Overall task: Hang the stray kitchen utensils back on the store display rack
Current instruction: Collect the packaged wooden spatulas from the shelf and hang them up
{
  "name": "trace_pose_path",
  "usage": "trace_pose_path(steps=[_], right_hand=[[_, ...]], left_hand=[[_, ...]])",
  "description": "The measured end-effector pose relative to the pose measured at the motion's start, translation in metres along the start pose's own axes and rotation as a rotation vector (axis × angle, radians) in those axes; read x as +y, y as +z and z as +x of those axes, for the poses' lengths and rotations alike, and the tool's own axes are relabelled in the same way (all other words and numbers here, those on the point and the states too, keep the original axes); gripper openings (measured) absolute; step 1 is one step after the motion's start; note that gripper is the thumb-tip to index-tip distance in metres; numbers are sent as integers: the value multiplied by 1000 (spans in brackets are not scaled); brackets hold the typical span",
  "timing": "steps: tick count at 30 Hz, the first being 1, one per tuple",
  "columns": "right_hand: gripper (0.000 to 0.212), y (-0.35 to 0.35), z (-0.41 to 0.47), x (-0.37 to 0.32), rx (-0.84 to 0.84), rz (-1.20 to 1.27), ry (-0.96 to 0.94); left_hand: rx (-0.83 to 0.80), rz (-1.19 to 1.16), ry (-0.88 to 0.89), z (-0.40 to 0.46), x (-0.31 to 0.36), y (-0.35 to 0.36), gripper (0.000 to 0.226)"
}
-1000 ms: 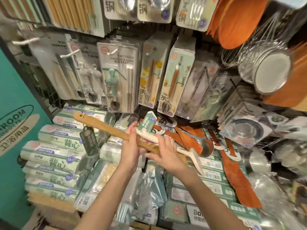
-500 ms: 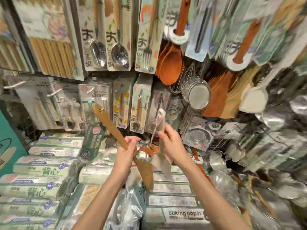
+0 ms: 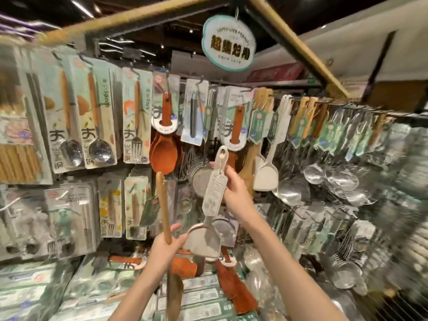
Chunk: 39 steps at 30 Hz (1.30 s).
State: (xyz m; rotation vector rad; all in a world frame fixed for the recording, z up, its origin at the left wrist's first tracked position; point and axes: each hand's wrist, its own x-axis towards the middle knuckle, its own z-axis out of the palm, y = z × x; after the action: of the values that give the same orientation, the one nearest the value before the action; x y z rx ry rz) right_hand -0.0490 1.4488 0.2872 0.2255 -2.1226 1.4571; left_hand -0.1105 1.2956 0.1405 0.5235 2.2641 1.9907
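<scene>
Both utensils have swung upright since half a second ago. The left hand (image 3: 162, 247) grips a wooden spatula (image 3: 163, 205), handle above the fist. The right hand (image 3: 234, 188) pinches a pale spatula (image 3: 213, 188), its hang-hole above the fingers, below the rack hooks (image 3: 259, 91). Neither utensil hangs yet.

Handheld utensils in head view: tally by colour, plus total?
Brown wooden spatula, gripped by left hand: 1
Off-white spatula, gripped at its handle by right hand: 1
Total: 2
</scene>
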Motion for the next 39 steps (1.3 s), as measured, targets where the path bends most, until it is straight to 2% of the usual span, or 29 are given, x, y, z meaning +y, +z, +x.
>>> trace_pose_path(steps=[2,6,10,12,15,18,22,27,35,39], right_hand=[[37,-28,8,-9,25,21,-17],[39,-86,28,-20,65,64,-48],[47,-146,49,-18,92,104,-110],[57,-174,62,-14,131,114,-170],[60,-209,84,-6,150,96,-215],[59,-231,106,2,150,90,-207],[59,-247,130,12,178,25,-189],[58,-250,141,18,193,32,-132],[62,-240,155,35,182,-22,-22],[64,-233,168,41,228,-79,10]], left_hand=[[9,17,-25,6,7,24,33],[43,-27,-33,17,31,78,8],[96,-57,-40,32,56,132,18],[69,-62,-33,40,72,158,11],[80,21,-59,54,92,192,7],[146,50,-105,62,109,215,19],[134,20,-123,68,124,229,36],[145,43,-102,71,128,235,16],[144,18,-94,71,124,237,24],[164,19,-26,72,129,230,27]])
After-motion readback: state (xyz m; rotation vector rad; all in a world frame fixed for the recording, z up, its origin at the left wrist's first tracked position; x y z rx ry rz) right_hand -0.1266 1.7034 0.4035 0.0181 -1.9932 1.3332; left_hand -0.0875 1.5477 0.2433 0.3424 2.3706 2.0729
